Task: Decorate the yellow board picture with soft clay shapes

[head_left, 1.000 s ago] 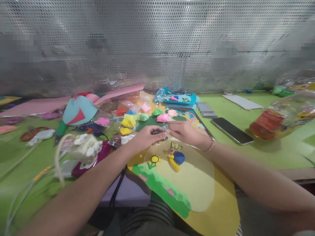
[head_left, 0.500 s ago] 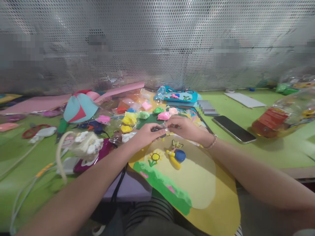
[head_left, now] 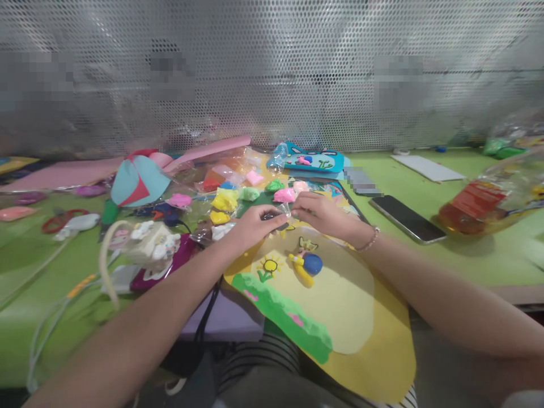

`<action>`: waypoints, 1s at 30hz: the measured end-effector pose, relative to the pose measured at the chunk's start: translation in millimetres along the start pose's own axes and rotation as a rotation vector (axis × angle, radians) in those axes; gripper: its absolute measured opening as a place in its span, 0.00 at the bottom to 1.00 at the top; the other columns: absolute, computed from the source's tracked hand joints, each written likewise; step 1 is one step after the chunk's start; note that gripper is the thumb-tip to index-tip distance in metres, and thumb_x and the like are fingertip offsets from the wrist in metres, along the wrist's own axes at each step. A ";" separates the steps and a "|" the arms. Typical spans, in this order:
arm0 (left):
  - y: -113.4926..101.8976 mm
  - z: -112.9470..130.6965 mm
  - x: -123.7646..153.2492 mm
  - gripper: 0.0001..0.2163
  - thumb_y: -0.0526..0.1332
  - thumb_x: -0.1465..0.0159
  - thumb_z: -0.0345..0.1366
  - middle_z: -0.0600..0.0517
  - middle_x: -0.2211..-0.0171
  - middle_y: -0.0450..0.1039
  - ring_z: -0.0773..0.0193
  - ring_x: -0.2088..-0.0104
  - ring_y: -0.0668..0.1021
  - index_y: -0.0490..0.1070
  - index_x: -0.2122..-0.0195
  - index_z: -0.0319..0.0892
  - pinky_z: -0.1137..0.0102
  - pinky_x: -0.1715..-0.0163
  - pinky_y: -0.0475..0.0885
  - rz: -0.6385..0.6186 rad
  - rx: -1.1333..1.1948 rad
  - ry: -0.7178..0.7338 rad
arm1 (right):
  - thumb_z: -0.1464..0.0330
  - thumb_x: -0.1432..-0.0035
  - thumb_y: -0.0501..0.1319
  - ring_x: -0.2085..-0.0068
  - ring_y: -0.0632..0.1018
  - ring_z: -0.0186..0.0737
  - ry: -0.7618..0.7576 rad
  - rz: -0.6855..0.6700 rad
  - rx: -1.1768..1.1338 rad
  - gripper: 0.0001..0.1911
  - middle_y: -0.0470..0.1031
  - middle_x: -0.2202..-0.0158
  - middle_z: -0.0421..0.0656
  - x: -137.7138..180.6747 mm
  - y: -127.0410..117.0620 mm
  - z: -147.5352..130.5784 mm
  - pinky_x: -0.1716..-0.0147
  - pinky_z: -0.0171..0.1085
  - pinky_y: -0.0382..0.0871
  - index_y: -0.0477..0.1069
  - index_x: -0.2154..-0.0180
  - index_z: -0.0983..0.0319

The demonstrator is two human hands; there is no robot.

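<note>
My left hand (head_left: 255, 222) is closed round a small packet of black clay (head_left: 269, 215), its clear plastic wrap (head_left: 284, 211) sticking out past the thumb. Right beside it, my right hand (head_left: 318, 212) has its fingers pinched together at the wrap's edge; what lies between the fingertips is too small to make out. Below both hands is a yellow craft sheet (head_left: 382, 362) with a paler oval panel. On it are a clay snail (head_left: 311, 264) with a blue shell and yellow body, a sun-like flower (head_left: 270, 265) and a green clay grass strip (head_left: 280, 311).
Several wrapped clay lumps, one yellow (head_left: 224, 199) and one pink (head_left: 284, 195), lie beyond my hands. Rightward are a phone (head_left: 408, 219) and a tilted bottle (head_left: 474, 204). Leftward stand a cable-wound charger (head_left: 148, 243) and red-handled scissors (head_left: 63, 220). A perforated metal panel (head_left: 272, 73) rises behind.
My right fingertips have shifted slightly away from the left thumb, to the right. The left hand keeps its hold on the packet. The view has shifted a little.
</note>
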State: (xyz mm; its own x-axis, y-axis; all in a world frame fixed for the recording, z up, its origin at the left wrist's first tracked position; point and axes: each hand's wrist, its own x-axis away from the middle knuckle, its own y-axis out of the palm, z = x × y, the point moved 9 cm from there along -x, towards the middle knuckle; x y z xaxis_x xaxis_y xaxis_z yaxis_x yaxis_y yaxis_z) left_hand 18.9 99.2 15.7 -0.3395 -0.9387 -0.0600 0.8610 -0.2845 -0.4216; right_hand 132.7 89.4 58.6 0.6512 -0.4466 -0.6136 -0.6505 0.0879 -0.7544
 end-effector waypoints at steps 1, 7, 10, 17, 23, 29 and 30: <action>0.3 1.2 0.7 0.16 0.61 0.43 0.49 0.54 0.75 0.68 0.71 0.78 0.67 0.73 0.65 0.39 0.74 0.77 0.60 -0.004 0.001 -0.003 | 0.68 0.36 0.53 0.69 0.68 0.35 0.002 -0.008 0.004 0.11 0.67 0.72 0.43 0.1 0.9 -0.1 0.69 0.35 0.63 0.67 0.71 0.63; -1.3 3.5 0.6 0.16 0.60 0.43 0.48 0.52 0.72 0.72 0.70 0.76 0.69 0.73 0.65 0.39 0.73 0.74 0.63 0.011 -0.001 0.002 | 0.66 0.39 0.56 0.71 0.69 0.34 0.196 0.056 -0.059 0.10 0.71 0.73 0.42 1.6 -4.7 12.4 0.71 0.34 0.62 0.70 0.70 0.63; -6.6 2.8 -1.8 0.16 0.60 0.42 0.48 0.50 0.67 0.74 0.67 0.70 0.73 0.72 0.65 0.39 0.70 0.68 0.67 0.064 -0.081 0.038 | 0.67 0.41 0.57 0.72 0.72 0.34 0.375 0.119 -0.167 0.08 0.73 0.74 0.41 4.9 -9.5 28.9 0.72 0.34 0.64 0.72 0.69 0.63; -13.2 10.1 -2.0 0.12 0.57 0.39 0.41 0.47 0.58 0.74 0.59 0.56 0.74 0.70 0.58 0.40 0.64 0.53 0.67 0.212 -0.529 0.187 | 0.66 0.46 0.61 0.71 0.77 0.37 0.572 0.151 -0.324 0.07 0.77 0.73 0.42 10.8 -8.7 50.5 0.69 0.36 0.71 0.74 0.69 0.62; -8.2 -2.8 -0.8 0.25 0.47 0.39 0.24 0.36 0.43 0.62 0.49 0.45 0.66 0.54 0.39 0.32 0.57 0.48 0.62 0.191 -1.087 0.227 | 0.68 0.50 0.64 0.71 0.76 0.37 0.580 0.096 -0.231 0.06 0.78 0.72 0.42 10.4 -5.9 49.7 0.72 0.35 0.69 0.77 0.70 0.63; -11.8 -6.3 5.2 0.27 0.48 0.43 0.22 0.38 0.40 0.60 0.44 0.46 0.66 0.59 0.40 0.36 0.51 0.51 0.62 0.207 -1.261 0.165 | 0.68 0.50 0.64 0.69 0.76 0.37 0.560 0.072 -0.234 0.07 0.79 0.70 0.42 10.5 0.6 54.3 0.69 0.36 0.71 0.78 0.68 0.63; -10.4 -3.8 5.0 0.26 0.48 0.43 0.23 0.39 0.41 0.61 0.45 0.45 0.66 0.60 0.41 0.37 0.51 0.50 0.62 0.206 -1.248 0.183 | 0.69 0.50 0.64 0.69 0.77 0.37 0.567 0.081 -0.267 0.07 0.79 0.70 0.42 11.3 1.7 56.2 0.68 0.37 0.71 0.77 0.67 0.63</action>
State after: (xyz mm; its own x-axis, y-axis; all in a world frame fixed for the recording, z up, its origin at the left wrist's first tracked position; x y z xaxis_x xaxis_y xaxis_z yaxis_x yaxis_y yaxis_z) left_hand 6.7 98.2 16.3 -0.3752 -0.8748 -0.3065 -0.0008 0.3309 -0.9436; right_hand 160.9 134.6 37.2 0.3354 -0.8567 -0.3919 -0.8116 -0.0515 -0.5820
